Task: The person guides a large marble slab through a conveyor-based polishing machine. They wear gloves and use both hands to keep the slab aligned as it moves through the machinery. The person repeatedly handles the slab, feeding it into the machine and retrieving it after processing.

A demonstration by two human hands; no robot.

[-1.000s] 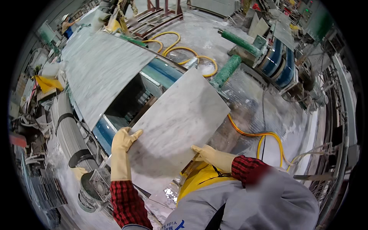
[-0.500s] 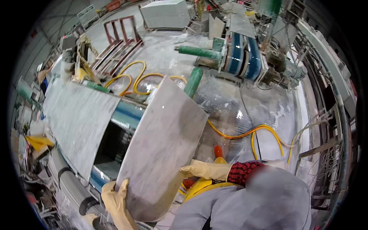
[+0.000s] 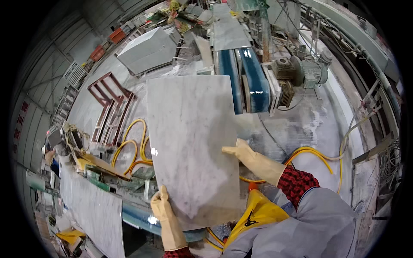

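Between my gloved hands I hold a large rectangular slab of pale grey-veined marble [image 3: 193, 124]. My left hand [image 3: 163, 213], in a cream rubber glove, grips its lower left edge with the thumb on the front face. On the right edge, about midway up, my right hand [image 3: 254, 159] has its thumb over the face; its other fingers are hidden behind the stone. A second marble slab [image 3: 92, 206] lies on the conveyor at the left. Part of a blue belt [image 3: 140, 215] shows beside that slab, below the one I hold.
Ahead stands another conveyor with blue belts [image 3: 256, 81] and a stone slab [image 3: 231, 32] on it. A motor [image 3: 312, 71] sits to its right. Yellow hoses [image 3: 133, 137] loop over the wet floor, near a dark red metal rack [image 3: 109, 107]. Someone [image 3: 49, 157] is at far left.
Both hands have swung the held slab away from the left conveyor, and it has turned more upright in view. My view has turned right, toward the far belts.
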